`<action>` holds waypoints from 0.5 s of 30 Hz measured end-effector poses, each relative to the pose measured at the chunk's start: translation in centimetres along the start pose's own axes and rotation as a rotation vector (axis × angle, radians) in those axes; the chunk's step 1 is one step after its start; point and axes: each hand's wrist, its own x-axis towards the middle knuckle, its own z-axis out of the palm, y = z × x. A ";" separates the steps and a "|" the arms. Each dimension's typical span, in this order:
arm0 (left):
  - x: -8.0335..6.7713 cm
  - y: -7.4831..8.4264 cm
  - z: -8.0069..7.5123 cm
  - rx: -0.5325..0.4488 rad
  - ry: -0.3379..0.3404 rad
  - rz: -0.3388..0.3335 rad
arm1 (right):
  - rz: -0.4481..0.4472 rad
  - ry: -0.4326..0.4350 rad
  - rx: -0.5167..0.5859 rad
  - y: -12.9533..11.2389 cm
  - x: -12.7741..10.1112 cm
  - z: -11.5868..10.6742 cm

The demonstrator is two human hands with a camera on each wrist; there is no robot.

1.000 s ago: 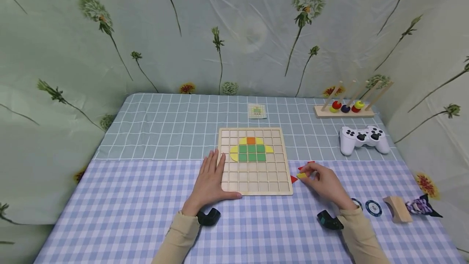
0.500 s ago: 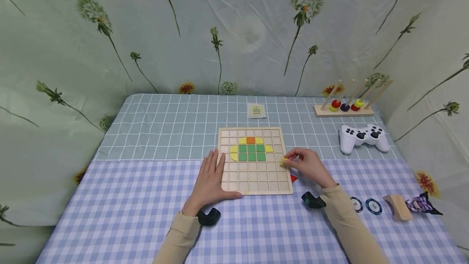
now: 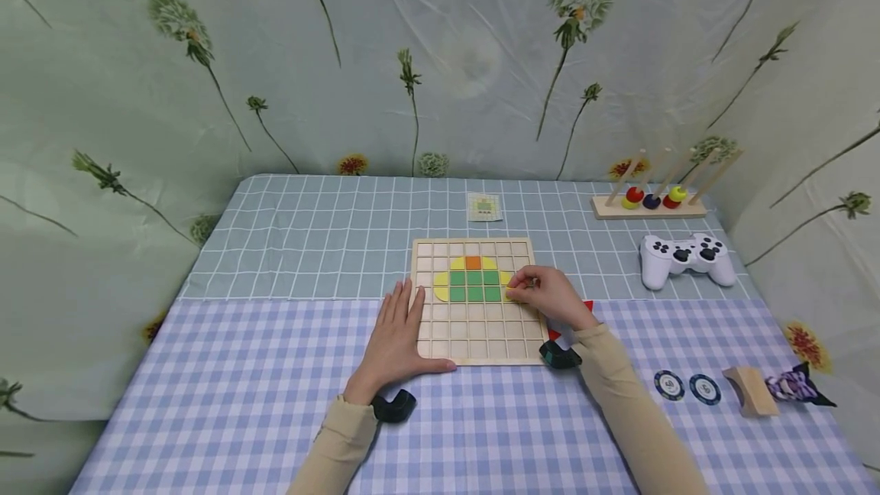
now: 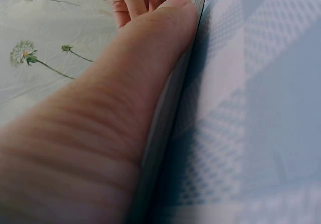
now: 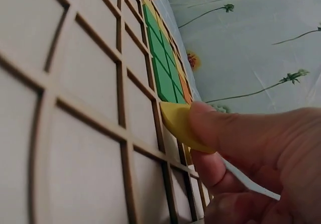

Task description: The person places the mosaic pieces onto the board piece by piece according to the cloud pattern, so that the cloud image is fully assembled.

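A wooden grid board (image 3: 467, 333) lies on the table with green squares (image 3: 474, 278), one orange square (image 3: 473, 263) and yellow rounded pieces (image 3: 441, 287) set in its cells. My left hand (image 3: 396, 334) rests flat along the board's left edge, fingers straight and thumb along the near edge. Over the right part of the board, my right hand (image 3: 550, 296) pinches a yellow quarter-round piece (image 5: 180, 123) between thumb and finger. In the right wrist view that piece is tilted at a cell beside the green squares. Red pieces (image 3: 588, 305) lie right of the board, partly hidden by the right arm.
A small pattern card (image 3: 484, 207) lies behind the board. At the right are a bead-and-peg stand (image 3: 649, 208), a white game controller (image 3: 687, 260), two poker chips (image 3: 704, 389), a wooden arch block (image 3: 751, 391) and a small purple patterned item (image 3: 797, 386).
My right hand has carried the yellow piece leftward from beside the board to a cell right of the green squares. The left hand has stayed in place.
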 end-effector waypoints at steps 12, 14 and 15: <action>0.1 0.1 0.0 0.005 -0.020 -0.010 | 0.002 0.008 -0.083 -0.3 0.3 0.5; 0.1 0.1 0.0 0.006 -0.018 -0.010 | 0.011 0.015 -0.106 -0.5 0.3 0.6; 0.1 0.1 0.0 0.006 -0.016 -0.009 | 0.017 0.017 -0.116 -0.6 0.2 0.6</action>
